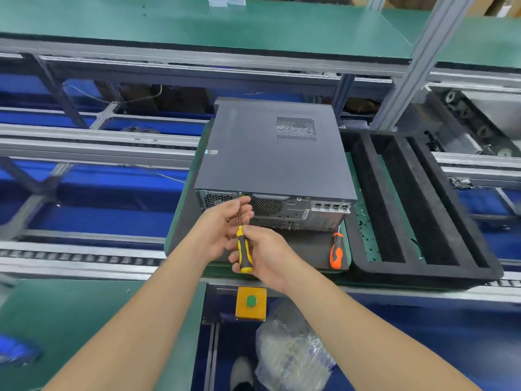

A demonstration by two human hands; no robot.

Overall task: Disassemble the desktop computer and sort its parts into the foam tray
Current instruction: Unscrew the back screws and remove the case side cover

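Note:
A dark grey desktop computer (pixel 270 153) lies on its side on a green pallet, its rear panel facing me. My right hand (pixel 267 255) grips the yellow-and-black handle of a screwdriver (pixel 243 249). The thin shaft points up at the top-left of the rear panel. My left hand (pixel 222 224) pinches that shaft near the tip, right in front of the panel. To the right of the computer lies the black foam tray (pixel 423 210), and its long slots hold nothing that I can see.
An orange-and-grey screwdriver (pixel 336 251) lies on the pallet below the rear panel's right end. A yellow box with a green button (pixel 251 301) sits on the front rail. A clear plastic bag (pixel 293 354) lies below. Conveyor rails run left and right.

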